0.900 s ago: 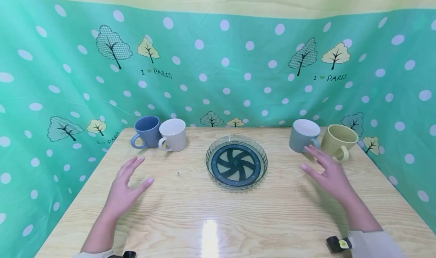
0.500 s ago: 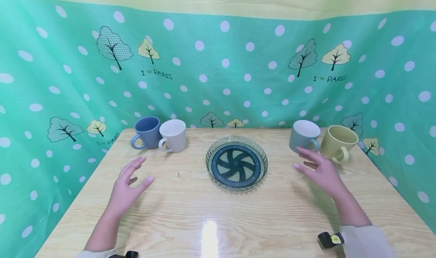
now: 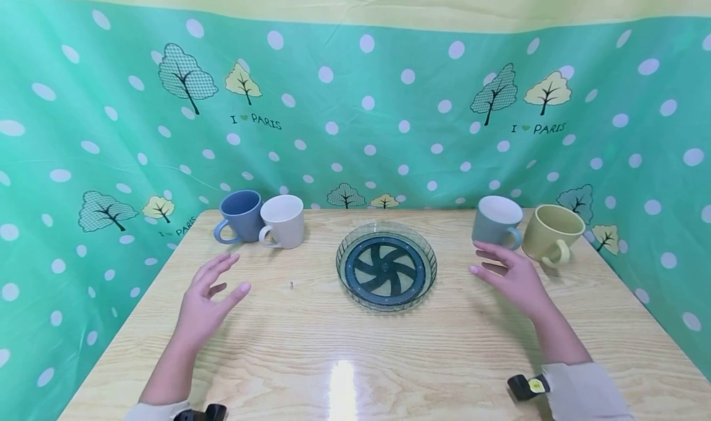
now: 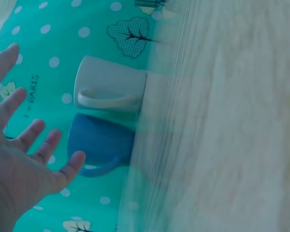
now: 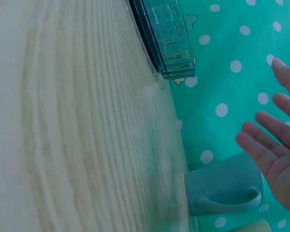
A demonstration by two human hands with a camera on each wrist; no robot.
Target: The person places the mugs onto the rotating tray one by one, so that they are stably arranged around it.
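Note:
My left hand hovers over the left part of the table with fingers spread and thumb apart, holding nothing. Beyond it stand a blue mug and a white mug, side by side, handles toward me. My right hand is in the air on the right, fingers relaxed and nothing between them. Its fingertips overlap the lower edge of a grey-blue mug in the head view; in the right wrist view the palm shows bare. Right of that mug is a yellow mug. All the mugs stand upright.
A round clear tray with a dark pinwheel-patterned base sits mid-table between the hands. A tiny dark speck lies left of it. A green dotted curtain hangs behind and along both sides of the wooden table.
My right hand has drifted left and slightly inward, from in front of the yellow mug's handle to in front of the grey-blue mug. The left hand has barely moved; mugs and tray stay put.

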